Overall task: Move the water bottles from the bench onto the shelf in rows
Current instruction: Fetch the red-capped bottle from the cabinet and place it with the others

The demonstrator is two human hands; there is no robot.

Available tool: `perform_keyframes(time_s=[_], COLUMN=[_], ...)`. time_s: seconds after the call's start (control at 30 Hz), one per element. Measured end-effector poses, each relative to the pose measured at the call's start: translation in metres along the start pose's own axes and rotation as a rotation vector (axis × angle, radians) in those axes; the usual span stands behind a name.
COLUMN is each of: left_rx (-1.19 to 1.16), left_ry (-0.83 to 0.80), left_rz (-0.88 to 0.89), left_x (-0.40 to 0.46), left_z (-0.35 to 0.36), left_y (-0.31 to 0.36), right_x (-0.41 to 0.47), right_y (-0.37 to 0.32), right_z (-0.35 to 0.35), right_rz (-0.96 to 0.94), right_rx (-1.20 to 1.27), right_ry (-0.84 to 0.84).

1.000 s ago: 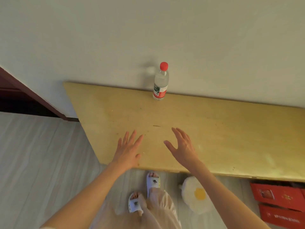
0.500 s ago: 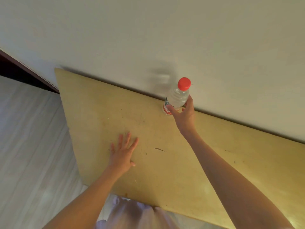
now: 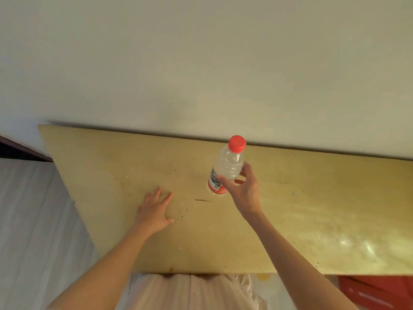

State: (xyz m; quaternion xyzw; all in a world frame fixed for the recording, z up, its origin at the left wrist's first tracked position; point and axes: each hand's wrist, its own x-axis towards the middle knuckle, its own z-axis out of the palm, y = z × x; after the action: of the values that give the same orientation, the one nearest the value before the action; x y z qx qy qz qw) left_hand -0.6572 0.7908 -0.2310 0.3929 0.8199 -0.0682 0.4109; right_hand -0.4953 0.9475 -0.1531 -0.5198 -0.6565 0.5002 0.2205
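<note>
- The right hand [image 3: 242,191] has its grip wrapped round the clear plastic water bottle with a red cap and red label [image 3: 225,170], near the wall over the yellow wooden worktop [image 3: 312,215].
- The left hand [image 3: 154,212] lies flat on the worktop, fingers spread wide, holding nothing.

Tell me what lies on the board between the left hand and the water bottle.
Head view: only bare wooden board with a small dark streak separates left hand from water bottle.
</note>
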Motion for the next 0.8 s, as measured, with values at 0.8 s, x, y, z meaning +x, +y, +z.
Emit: perform_keyframes(time_s=[0.8], left_rx=[0.543], left_ry=[-0.017], left_rz=[1.672], left_x=[-0.333], left_z=[0.162], left_y=[0.143], right_x=[-0.623], right_y=[0.102], right_z=[-0.096], right_rz=[0.402], right_rx=[0.339], right_ry=[1.255])
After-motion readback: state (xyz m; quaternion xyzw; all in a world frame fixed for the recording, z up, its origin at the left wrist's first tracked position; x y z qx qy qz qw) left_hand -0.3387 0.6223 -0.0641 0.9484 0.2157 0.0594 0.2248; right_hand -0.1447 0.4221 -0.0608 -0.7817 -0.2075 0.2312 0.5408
